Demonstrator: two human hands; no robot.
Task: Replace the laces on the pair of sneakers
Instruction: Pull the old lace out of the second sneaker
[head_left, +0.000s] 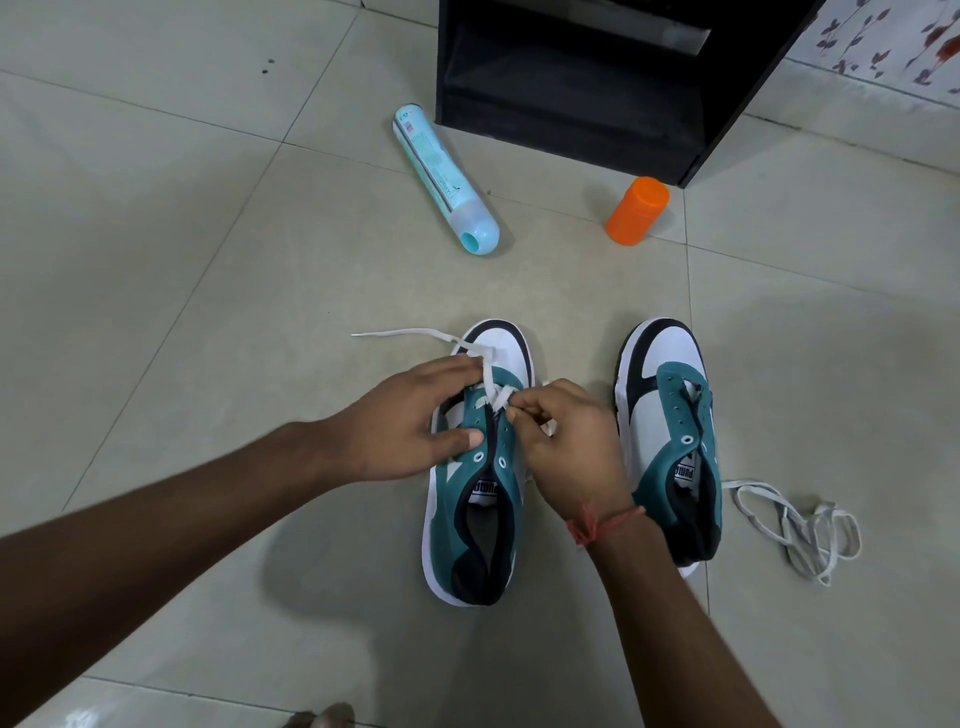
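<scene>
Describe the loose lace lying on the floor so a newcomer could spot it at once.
Start at the pair of teal, white and black sneakers on the tiled floor. Go to the right sneaker, which has bare eyelets. Just right of its heel lies the tangled white flat lace, loose on the tile, unlike the other white lace, threaded in the left sneaker.

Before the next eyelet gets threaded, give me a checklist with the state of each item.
1. Left sneaker steadied by left hand: ok.
2. Right hand pinching the white lace: ok.
3. Upper eyelets on that sneaker free: ok.
4. Lace ends even in length: cannot tell.
5. Right sneaker laced: not ok, eyelets bare.
6. Spare lace within reach beside the right sneaker: ok.
</scene>
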